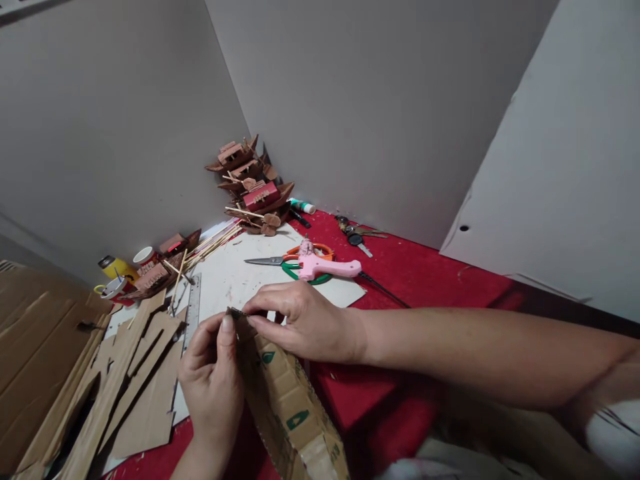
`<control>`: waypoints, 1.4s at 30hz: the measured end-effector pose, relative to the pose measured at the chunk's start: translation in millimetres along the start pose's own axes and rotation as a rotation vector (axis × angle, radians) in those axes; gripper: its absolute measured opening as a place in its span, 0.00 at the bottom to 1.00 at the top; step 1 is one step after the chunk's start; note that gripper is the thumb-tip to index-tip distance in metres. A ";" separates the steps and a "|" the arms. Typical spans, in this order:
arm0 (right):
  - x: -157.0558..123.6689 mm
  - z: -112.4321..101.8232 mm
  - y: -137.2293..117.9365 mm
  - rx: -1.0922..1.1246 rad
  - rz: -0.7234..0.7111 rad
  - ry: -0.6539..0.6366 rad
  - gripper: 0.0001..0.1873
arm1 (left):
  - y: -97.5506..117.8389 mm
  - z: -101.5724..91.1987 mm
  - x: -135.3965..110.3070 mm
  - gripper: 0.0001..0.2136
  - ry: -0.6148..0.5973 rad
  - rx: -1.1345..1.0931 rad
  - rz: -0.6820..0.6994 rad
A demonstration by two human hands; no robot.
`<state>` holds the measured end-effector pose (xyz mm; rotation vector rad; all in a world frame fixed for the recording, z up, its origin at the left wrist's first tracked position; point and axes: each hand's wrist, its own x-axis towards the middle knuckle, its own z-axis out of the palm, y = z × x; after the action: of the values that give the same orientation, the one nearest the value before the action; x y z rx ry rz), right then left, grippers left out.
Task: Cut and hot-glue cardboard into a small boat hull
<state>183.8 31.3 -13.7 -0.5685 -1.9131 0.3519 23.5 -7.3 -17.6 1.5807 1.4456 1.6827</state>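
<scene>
A long, folded piece of brown cardboard (287, 393) with green printed marks runs from my fingertips down toward my body. My left hand (215, 363) pinches its narrow far end between thumb and fingers. Right beside it, my right hand (305, 323) grips the same end, thumb below and index finger above. The exact edge between the fingertips is dark and partly hidden. Just beyond my right hand lie a pink glue gun (330, 267) and scissors (265, 261) with orange and green handles, the glue gun resting across the handles.
Cardboard strips (145, 360) and a metal ruler (193, 310) lie to the left. Several small model boats (260, 197) crowd the back corner near thin sticks (213, 243). Keys (357, 237) rest on the red tablecloth (410, 267). Cups (117, 290) and a yellow bottle (120, 268) stand at far left.
</scene>
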 end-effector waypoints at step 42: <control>-6.2 3.1 1.5 0.123 -0.025 0.114 0.08 | 16.7 1.6 3.6 0.13 -0.233 -0.594 -0.542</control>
<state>183.4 29.3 -20.5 -0.4730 -1.7738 0.4099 29.6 -9.9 -1.8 0.9163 0.9991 1.3682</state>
